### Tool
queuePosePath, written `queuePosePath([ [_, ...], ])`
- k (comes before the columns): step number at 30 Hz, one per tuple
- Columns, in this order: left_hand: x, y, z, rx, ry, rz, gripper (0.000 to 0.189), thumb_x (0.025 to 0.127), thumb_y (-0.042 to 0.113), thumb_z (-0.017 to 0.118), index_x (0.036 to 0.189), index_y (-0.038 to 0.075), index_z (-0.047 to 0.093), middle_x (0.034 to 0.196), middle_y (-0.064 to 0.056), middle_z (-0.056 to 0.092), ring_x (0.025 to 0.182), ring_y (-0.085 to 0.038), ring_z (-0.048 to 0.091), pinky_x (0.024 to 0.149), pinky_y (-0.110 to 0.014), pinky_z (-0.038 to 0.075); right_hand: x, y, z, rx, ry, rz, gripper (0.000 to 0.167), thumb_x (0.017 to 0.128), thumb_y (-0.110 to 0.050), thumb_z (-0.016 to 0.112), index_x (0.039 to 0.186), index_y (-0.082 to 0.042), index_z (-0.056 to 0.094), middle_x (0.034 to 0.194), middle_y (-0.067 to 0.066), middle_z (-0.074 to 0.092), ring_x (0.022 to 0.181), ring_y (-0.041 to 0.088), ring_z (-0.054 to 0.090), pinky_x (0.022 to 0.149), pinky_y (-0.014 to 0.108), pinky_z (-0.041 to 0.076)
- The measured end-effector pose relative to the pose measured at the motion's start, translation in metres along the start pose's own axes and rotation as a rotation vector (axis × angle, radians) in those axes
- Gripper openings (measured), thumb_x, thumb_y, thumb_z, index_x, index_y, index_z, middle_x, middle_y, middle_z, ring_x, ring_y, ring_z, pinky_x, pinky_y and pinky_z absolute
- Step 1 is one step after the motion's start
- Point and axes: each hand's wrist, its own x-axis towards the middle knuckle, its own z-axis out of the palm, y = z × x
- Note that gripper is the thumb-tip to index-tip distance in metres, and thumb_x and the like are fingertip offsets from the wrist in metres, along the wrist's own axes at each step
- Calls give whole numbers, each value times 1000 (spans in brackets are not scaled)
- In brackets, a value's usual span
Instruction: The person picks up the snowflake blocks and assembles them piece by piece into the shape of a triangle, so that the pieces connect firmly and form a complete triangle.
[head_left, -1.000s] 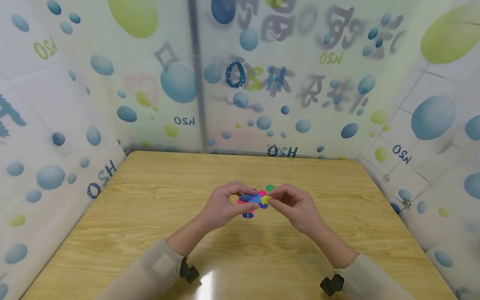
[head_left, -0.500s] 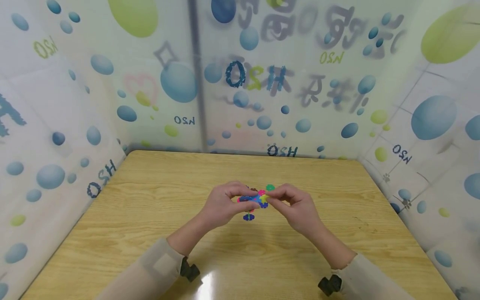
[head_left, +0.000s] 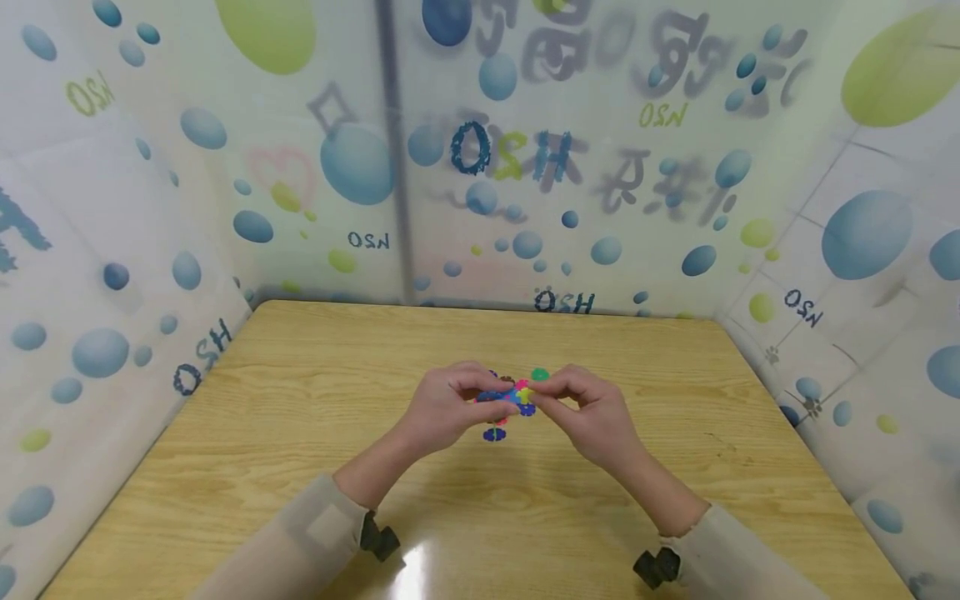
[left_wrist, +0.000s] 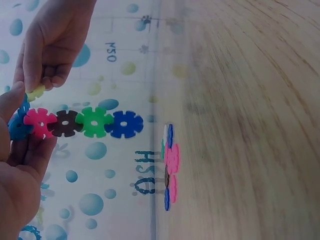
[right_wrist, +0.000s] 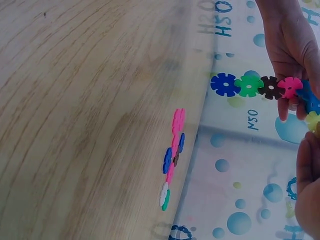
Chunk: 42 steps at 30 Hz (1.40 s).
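My left hand pinches a joined row of notched plastic snowflake discs near its upper end, at a light blue disc. From there the row runs through a pink disc, a dark brown disc and a green disc to a dark blue disc. Between thumb and fingers, my right hand holds a yellow disc against the light blue one. Fingers partly cover both; how deep their slots interlock I cannot tell.
On the wooden table, beyond the hands, lie several more discs: pink, dark blue, white and green. Patterned curtains enclose the table at the back and sides.
The yellow disc has shifted slightly left, closer to the light blue disc, with my right hand. The lower end of the row has tipped a little downward. My left hand stays nearly still.
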Motion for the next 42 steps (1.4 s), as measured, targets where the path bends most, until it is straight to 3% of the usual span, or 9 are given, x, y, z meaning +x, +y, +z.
queuePosePath([
  [7,0,-2,0,-49,-12,-17,23,93,21,90,115,14,87,112,-9,77,93,-20,77,75,-25,64,1,0,2,-42,20,-44,16,97,1,81,108,-11,86,95,5,78,89,5,69,80,20,61],
  [19,0,-2,1,-116,-15,-50,21,94,20,90,114,13,87,115,-9,75,93,-20,80,80,-29,67,1,-1,6,-50,28,-59,20,96,3,81,110,-10,86,95,0,77,88,5,68,78,22,60],
  [23,-1,-1,1,-127,-19,-58,21,95,20,89,114,12,87,115,-9,74,92,-21,80,80,-30,68,0,-2,6,-29,17,-22,18,97,0,81,111,-10,85,97,2,77,89,6,68,80,25,62],
  [30,0,-3,2,-23,4,-2,24,94,22,90,116,16,84,117,0,78,110,-19,73,102,-31,63,-1,1,6,45,-19,41,16,100,-1,78,113,-10,83,103,5,76,97,8,71,86,23,63],
  [37,1,-4,1,26,10,-41,23,94,30,91,115,26,84,119,6,77,119,-22,71,90,-35,65,-1,5,2,34,-60,141,12,102,-9,78,114,-12,78,108,4,77,95,10,73,86,27,64],
  [42,2,-5,0,40,-9,-9,26,93,31,91,118,28,82,119,7,75,120,-21,70,93,-39,63,0,5,0,21,-64,203,7,102,-13,79,108,-12,78,104,3,78,94,12,72,85,27,62],
])
